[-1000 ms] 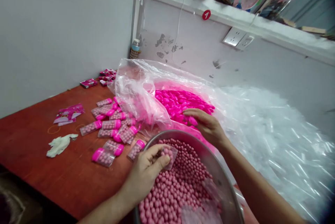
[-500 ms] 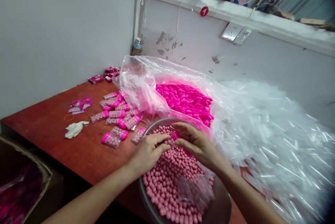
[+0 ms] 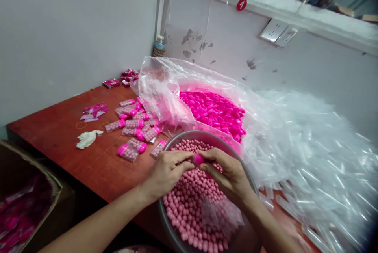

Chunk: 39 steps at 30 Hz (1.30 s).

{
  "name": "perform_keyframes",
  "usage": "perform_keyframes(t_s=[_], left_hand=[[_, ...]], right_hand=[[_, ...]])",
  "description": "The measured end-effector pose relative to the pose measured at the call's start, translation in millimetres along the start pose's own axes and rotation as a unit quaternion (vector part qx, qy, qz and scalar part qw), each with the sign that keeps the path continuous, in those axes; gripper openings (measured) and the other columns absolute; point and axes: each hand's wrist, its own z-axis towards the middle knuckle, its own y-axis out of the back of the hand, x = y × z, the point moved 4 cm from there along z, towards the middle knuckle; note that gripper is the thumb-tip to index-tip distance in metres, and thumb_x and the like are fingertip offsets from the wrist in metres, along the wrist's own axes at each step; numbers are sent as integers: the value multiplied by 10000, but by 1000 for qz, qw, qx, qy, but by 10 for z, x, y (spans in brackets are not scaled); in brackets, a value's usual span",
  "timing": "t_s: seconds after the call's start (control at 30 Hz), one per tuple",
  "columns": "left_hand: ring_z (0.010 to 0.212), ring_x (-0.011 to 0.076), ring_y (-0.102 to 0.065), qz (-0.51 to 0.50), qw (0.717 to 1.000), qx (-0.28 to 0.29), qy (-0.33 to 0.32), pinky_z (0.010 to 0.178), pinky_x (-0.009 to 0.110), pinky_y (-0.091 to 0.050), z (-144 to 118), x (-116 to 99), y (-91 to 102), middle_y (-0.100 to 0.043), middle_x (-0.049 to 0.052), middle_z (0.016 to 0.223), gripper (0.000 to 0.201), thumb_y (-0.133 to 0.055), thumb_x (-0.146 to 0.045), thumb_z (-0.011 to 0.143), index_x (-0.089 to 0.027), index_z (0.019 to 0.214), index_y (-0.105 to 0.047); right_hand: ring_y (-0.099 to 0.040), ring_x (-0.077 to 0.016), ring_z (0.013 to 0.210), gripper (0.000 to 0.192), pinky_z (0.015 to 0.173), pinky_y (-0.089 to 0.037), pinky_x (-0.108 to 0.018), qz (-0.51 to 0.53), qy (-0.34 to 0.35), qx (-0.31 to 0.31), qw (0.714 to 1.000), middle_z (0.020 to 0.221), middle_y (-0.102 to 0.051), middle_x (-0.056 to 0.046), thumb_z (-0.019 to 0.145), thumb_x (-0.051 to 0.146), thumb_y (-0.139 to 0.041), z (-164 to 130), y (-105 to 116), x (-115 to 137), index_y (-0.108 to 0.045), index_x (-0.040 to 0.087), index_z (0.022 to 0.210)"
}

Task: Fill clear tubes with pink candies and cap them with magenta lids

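Observation:
Over a grey basin [image 3: 163, 213] of pink beads [image 3: 189, 205], my left hand [image 3: 169, 168] pinches a small clear container, mostly covered by the fingers. My right hand [image 3: 226, 168] closes thumb and finger on the bright pink cap [image 3: 199, 159] at that container's right end. Both hands meet above the beads, fingertips almost touching. Clear empty containers [image 3: 220, 213] lie on the beads below my right hand. Left of the basin, several bead-filled containers with pink caps [image 3: 134, 123] are piled on the red table [image 3: 97, 170].
Behind the basin, a clear plastic bag [image 3: 159, 83] holds loose pink caps [image 3: 212, 113]. A large heap of clear containers [image 3: 313, 158] spreads to the right. White crumpled tissue [image 3: 88, 138] and pink packets [image 3: 94, 111] lie left. A cardboard box [image 3: 56, 205] stands at lower left.
My right hand has moved in to my left, and its fingers have closed on the pink cap at the container. The view has shifted slightly.

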Motion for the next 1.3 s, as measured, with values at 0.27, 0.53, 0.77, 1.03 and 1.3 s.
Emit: perform_keyframes(t_s=[0.27, 0.53, 0.77, 1.03, 1.3], left_hand=[[814, 154, -648, 0, 1000, 12, -9, 763, 226, -472, -31, -35, 0, -721, 23, 877, 268, -556, -131, 804, -220, 1024, -683], [908, 195, -640, -220, 969, -33, 110, 793, 276, -502, 89, 108, 32, -698, 38, 1011, 301, -567, -204, 802, -186, 1092, -646], [927, 189, -629, -143, 987, -20, 62, 865, 293, -470, 69, 54, 19, -702, 38, 1005, 258, -600, -188, 780, -194, 1024, -683], [1016, 198, -582, -57, 998, -2, -28, 934, 324, -426, 37, -23, -6, -680, 44, 1047, 241, -590, -200, 793, -233, 1011, -689], [971, 190, -611, -20, 999, 5, -33, 899, 303, -453, 21, -36, 3, -689, 42, 1030, 274, -545, -148, 812, -221, 1042, -675]], right_hand=[[-549, -162, 723, 243, 613, -460, -271, -11, 25, 53, 998, 797, -580, -51, 850, 136, -517, -41, -91, -14, -554, 225, 1073], [-589, -219, 1004, 436, 869, -480, -393, 309, -172, 7, 935, 1256, -532, -57, 803, 269, -613, -87, -25, -217, -501, 312, 1222], [-632, -152, 831, 216, 792, -492, -283, 461, -271, -57, 843, 946, -670, -30, 751, 297, -673, -223, -11, -424, -653, 230, 955], [-575, -224, 1029, 287, 874, -452, -437, 569, -367, 133, 723, 1041, -642, -109, 809, 313, -588, -64, -246, -194, -623, 158, 1048], [-632, -217, 905, 248, 862, -478, -425, 583, -387, 98, 708, 869, -683, -88, 737, 288, -648, -46, -392, -252, -665, 127, 925]])
